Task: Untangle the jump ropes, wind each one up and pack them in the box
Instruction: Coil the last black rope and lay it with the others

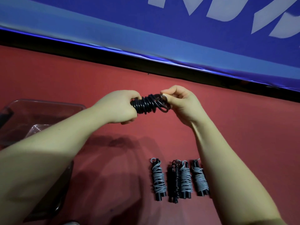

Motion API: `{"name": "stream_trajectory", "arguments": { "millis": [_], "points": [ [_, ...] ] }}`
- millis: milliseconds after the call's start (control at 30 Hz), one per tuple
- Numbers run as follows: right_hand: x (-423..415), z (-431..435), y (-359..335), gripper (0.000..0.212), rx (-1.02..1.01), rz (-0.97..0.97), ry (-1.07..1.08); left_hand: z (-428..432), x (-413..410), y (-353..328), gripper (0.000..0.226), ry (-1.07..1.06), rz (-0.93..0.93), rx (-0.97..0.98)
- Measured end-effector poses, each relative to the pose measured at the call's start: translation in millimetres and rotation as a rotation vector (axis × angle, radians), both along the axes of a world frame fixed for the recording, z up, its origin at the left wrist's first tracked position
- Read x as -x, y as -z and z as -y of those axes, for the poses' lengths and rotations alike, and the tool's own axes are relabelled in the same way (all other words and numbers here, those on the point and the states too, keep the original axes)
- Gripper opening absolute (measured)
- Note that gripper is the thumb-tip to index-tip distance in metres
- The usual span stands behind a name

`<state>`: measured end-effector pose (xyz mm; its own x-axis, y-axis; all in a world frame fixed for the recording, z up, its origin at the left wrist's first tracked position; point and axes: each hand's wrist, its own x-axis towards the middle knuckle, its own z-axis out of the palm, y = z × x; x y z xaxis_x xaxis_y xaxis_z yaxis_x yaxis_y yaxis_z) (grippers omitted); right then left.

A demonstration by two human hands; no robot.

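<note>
The left hand (120, 108) is closed in a fist round one end of a black plastic-corded jump rope (146, 103), wound in tight turns and held in the air between the two hands. The right hand (180, 101) has its fingers curled, thumb and forefinger pinching the slack end loops (162, 108) at the bundle's other end; how the tail is being tucked is hidden behind the fingers.

Those loops sit looser than the turns beside the left hand. If the right pinch lets go before the tail is locked under a turn, the springy cord would likely spring off and unwind from that end. Pulling too hard towards the right hand could drag neighbouring turns off the end.

Well below both hands, beside the right forearm, four wound rope bundles (186, 179) lie side by side on the red surface (227, 127), three grey-corded and one black. A fumbled rope could drop among them and snag.

The clear plastic box (48, 103) sits below and outward of the left hand, partly hidden by that forearm; a loosely finished bundle packed there may well come undone
</note>
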<state>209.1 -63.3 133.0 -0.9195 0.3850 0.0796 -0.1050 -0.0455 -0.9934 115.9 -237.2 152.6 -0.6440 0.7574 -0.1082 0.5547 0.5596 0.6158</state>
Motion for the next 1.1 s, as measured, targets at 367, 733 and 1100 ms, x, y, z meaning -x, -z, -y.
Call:
{"name": "stream_trajectory", "arguments": {
  "millis": [367,733,1100],
  "points": [
    [4.7,31.4,14.9,0.018,0.221,-0.222,0.048,3.3,3.0,8.2,0.036,-0.061,0.391,-0.148],
    [2.5,45.3,1.0,0.026,-0.294,0.040,0.286,-5.1,-0.1,10.8,0.032,-0.144,0.055,-0.051],
    [3.3,43.7,10.6,0.033,-0.426,-0.008,0.268,-8.9,3.0,17.6,0.034,-0.178,0.014,0.017]
  ]
}}
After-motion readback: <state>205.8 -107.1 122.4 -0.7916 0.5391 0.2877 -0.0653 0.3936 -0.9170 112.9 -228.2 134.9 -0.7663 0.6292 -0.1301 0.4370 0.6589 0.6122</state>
